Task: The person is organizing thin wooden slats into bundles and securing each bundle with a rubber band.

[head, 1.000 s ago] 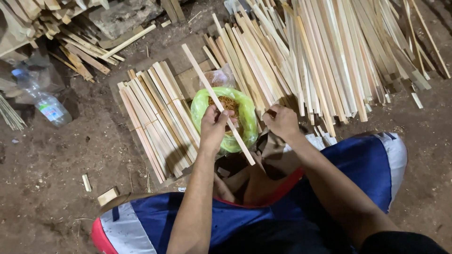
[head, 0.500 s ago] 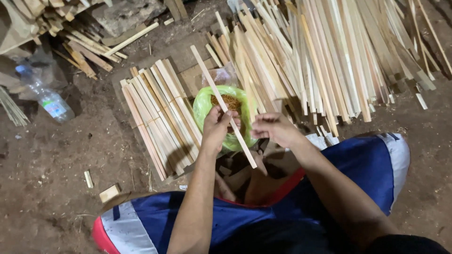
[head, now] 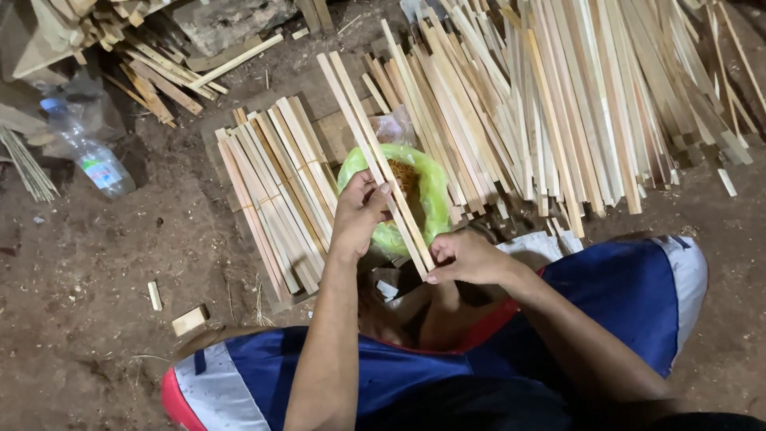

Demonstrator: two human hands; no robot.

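Observation:
A long pale wooden stick (head: 351, 104) runs from the upper left down to the middle of the head view. My left hand (head: 359, 215) grips its middle, and my right hand (head: 467, 257) pinches its near end. Under the stick lies a green plastic bag (head: 431, 191) with brown stuff inside. To the left of my left hand is a neat stack of flat wooden sticks (head: 275, 191) on the dirt floor. My knees in blue shorts (head: 614, 295) fill the bottom of the view.
A big loose heap of long wooden sticks (head: 574, 96) spreads over the upper right. A clear plastic bottle (head: 92, 164) lies at the left. Small wood offcuts (head: 189, 321) sit on the dirt near my left knee. More scrap wood (head: 144, 64) is piled top left.
My right hand has moved left and down to the stick's near end. The stick has shifted a little in my hands.

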